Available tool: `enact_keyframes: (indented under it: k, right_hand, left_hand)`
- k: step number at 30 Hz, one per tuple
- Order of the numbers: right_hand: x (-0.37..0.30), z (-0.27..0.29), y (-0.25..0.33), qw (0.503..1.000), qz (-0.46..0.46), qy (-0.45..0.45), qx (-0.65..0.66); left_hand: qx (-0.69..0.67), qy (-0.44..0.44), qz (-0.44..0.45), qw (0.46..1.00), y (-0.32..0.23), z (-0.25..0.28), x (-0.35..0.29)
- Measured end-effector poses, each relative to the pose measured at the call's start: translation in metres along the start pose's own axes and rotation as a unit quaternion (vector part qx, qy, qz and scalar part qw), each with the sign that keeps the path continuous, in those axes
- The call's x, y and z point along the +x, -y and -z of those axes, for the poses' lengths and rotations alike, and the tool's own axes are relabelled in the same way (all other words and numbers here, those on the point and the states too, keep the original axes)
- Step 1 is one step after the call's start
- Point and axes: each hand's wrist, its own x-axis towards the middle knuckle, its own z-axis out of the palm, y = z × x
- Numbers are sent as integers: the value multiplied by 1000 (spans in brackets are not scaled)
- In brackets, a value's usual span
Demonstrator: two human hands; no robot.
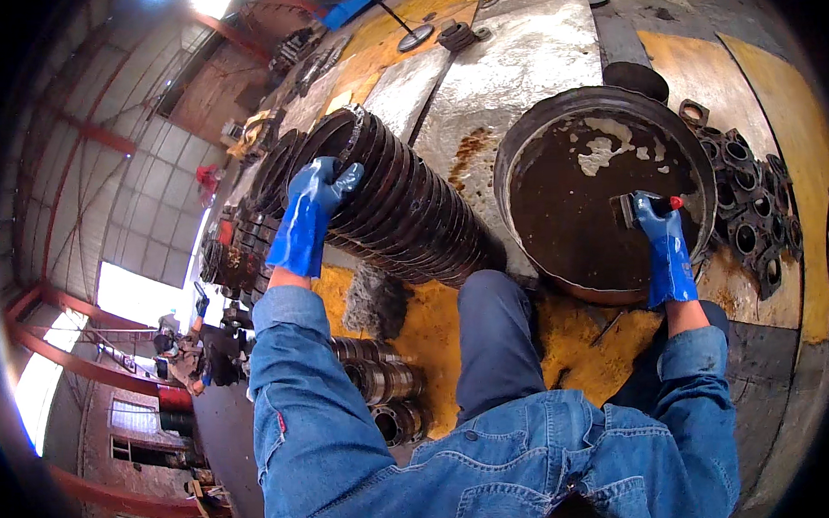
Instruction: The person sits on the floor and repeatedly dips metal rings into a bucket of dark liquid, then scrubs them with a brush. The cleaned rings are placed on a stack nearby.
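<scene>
My left hand (316, 198), in a blue rubber glove, grips the near rim of the top ring on a tall stack of dark, greasy metal rings (412, 200). Its fingertips go out of sight behind the rim. In the same kind of glove, my right hand (660, 228) is closed around a brush (626, 211) with a red-tipped handle. The brush is over a large round metal basin (509, 155) of dark brown liquid, near its right side. Pale foam (602, 152) floats on the far part of the liquid.
Dark flanged metal parts (746, 197) lie heaped right of the basin. Ribbed metal cylinders (382, 379) and a grey rag-like lump (372, 302) are by my left leg. A small ring stack (457, 36) stands farther off. Another person (185, 354) is at the far left.
</scene>
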Motion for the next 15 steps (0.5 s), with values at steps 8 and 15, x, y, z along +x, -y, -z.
enact_keyframes:
  k: [8,15]
  right_hand:
    - [0,-4,5,998,-35,29,32]
    - [1,-3,6,999,-13,39,8]
  left_hand:
    - [72,68,1,995,-31,8,-8]
    - [38,90,28,995,-36,10,-5]
